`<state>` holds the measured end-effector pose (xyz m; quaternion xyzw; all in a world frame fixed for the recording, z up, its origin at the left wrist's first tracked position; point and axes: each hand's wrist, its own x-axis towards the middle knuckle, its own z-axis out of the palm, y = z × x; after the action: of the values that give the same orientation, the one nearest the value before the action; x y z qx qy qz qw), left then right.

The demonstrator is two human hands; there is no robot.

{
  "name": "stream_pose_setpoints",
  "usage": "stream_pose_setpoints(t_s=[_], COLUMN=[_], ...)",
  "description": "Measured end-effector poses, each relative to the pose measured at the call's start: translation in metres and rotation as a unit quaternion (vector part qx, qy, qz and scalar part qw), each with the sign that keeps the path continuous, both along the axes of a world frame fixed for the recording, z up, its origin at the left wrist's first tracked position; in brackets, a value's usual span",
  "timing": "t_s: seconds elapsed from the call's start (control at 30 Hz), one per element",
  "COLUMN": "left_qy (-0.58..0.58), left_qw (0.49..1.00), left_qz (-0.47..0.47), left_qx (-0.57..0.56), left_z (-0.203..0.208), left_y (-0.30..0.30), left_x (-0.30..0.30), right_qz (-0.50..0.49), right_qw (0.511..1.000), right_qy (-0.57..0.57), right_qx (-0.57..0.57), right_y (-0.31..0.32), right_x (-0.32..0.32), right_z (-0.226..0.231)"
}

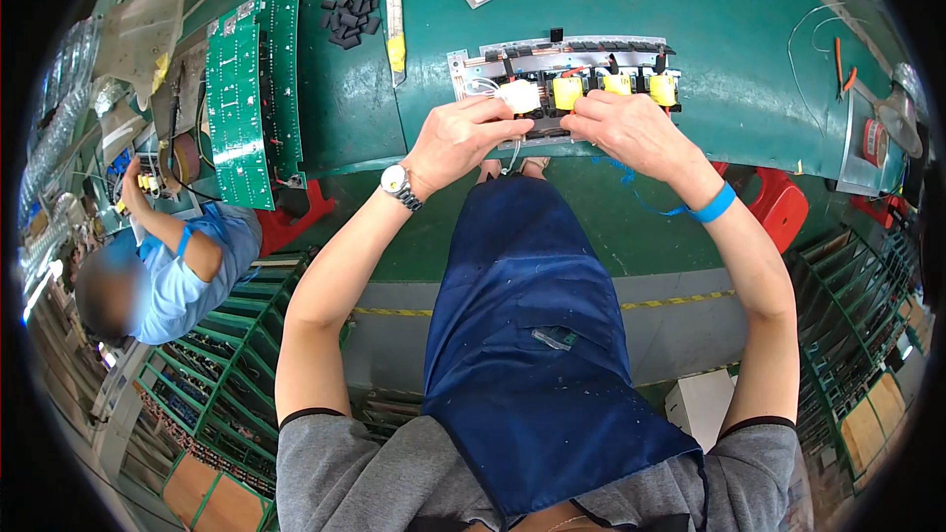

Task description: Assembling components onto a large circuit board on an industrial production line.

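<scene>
Head view, upper centre: the circuit board (pixel 458 70) lies under both hands' fingertips, the left hand (pixel 455 141) curled at a white component (pixel 521 96), the right hand (pixel 631 128) at a yellow-taped transformer (pixel 568 93); whether either pinches anything, I cannot tell. Green slotted racks (pixel 229 360) stand lower left and lower right, contents indistinct.

circuit board (pixel 567 59) on table (pixel 739 59), beyond apron (pixel 532 315)

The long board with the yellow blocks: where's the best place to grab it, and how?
Probably its two short ends, coming in from left and right together. The board is long and looks to lie flat, so holding both ends should keep it level. Its top is crowded with yellow blocks that fingers might bend.
</scene>
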<state>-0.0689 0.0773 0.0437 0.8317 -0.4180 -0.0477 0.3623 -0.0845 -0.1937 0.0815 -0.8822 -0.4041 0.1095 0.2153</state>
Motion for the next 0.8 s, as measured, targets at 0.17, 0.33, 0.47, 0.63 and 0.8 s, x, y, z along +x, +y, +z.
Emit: stream_pose_setpoints(t_s=[0.17,0.33,0.47,0.63,0.8], left_qy=[0.049,0.087,0.119,0.114,0.087], left_qw=[0.999,0.985,0.975,0.969,0.962], left_qz=[0.018,0.124,0.170,0.211,0.254], left_qx=[0.010,0.080,0.077,0.063,0.039], left_z=[0.004,0.018,0.019,0.014,0.006], left_y=[-0.011,-0.034,-0.039,-0.046,-0.052], left_x=[0.000,-0.006,-0.010,-0.016,-0.027], right_qz=[0.012,-0.092,-0.182,-0.223,-0.261], right_qw=[1.000,0.993,0.980,0.970,0.960], right_qy=[0.017,0.018,-0.028,-0.052,-0.068], right_qx=[0.024,0.073,0.077,0.085,0.073], right_y=[-0.002,0.009,0.020,0.031,0.039], right_x=[0.004,-0.004,-0.013,-0.018,-0.031], right_z=[-0.012,-0.021,-0.029,-0.031,-0.035])
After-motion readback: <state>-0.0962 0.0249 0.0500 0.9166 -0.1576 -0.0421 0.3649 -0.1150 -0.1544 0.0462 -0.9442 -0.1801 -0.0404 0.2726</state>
